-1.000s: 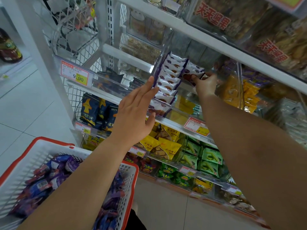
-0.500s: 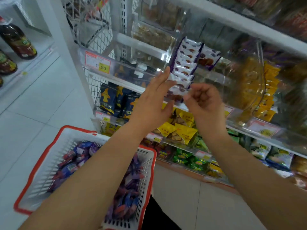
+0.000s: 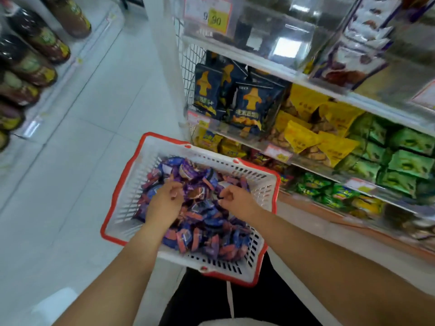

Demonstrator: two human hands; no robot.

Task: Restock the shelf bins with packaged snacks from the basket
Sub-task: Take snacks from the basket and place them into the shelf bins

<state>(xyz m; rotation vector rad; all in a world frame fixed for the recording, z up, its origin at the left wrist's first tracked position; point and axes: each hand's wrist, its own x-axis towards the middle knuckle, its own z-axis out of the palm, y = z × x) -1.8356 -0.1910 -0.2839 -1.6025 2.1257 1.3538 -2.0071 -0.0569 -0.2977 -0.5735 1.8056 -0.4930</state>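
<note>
Both bare forearms reach in from the bottom of the frame down into the basket (image 3: 263, 184) at centre. The left hand (image 3: 164, 203) lies knuckles-up over the heap, fingers curled under with the tips among the wrappers; whether its grip has closed on a packet cannot be told, since the palm hides it. The right hand (image 3: 235, 202) is turned inward, fingers bent and thumb meeting them in a pinch just above the pile; whether a wrapper edge sits between them is hard to make out.

The basket is white slotted plastic with a red rim, roughly rectangular, and holds the packaged snacks (image 3: 207, 229): small crinkled foil packets in purple, blue and orange-red, piled loosely.

At upper right, a clear plastic shelf bin (image 3: 367, 74) holds a standing row of white-and-purple packets, blurred and cut by the frame edge. Below it, on the shelves, stand dark blue bags (image 3: 249, 107), yellow bags (image 3: 315, 140) and green packs (image 3: 404, 161). A price tag (image 3: 209, 15) sits at top centre, cropped. Dark bottles (image 3: 30, 55) line the upper left, smeared by motion.
</note>
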